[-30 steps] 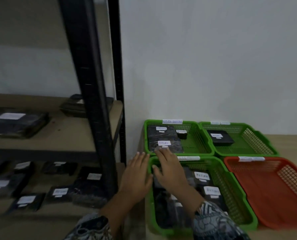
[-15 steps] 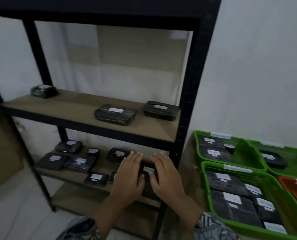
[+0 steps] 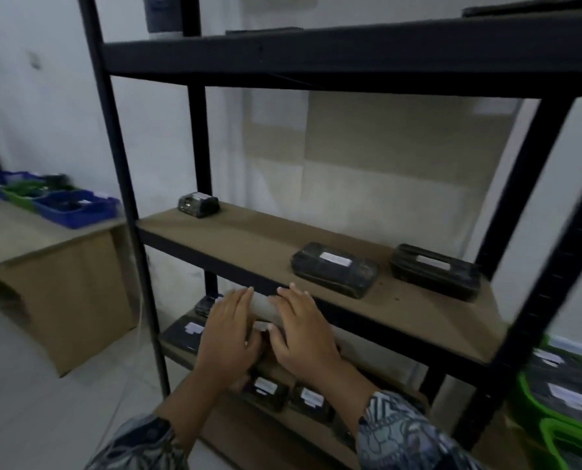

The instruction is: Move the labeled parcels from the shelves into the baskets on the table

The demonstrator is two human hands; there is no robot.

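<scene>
**Standing at the shelves, pick-up not yet made**

Step in hand, as judged: selecting the next parcel from the shelving unit (image 3: 116, 164).

Findings:
- The left hand (image 3: 230, 337) and right hand (image 3: 303, 334) are held side by side, palms down, in front of the middle shelf (image 3: 249, 245) and over the lower shelf (image 3: 384, 376).
- Grip on both hands is wide: fingers are straight and nothing is held. A pale label shows between the hands, but I cannot tell whether either hand touches the parcel under it.
- The lower shelf carries several black labelled parcels: a flat one (image 3: 184, 330) left of the left hand and two small ones (image 3: 266, 390) (image 3: 311, 400) below the wrists.
- The middle shelf carries three more: a small parcel (image 3: 198, 206) at the back left and two larger parcels (image 3: 333, 268) (image 3: 434, 271) to the right.
- The green baskets (image 3: 529, 398) sit low at the far right on the counter, already part filled.

Next move calls for: lowering onto one parcel, closing the grip round its edges, drawing it out under the middle shelf, reading its label and carrying it right to the matching basket. Motion blur limits finer detail.
</scene>
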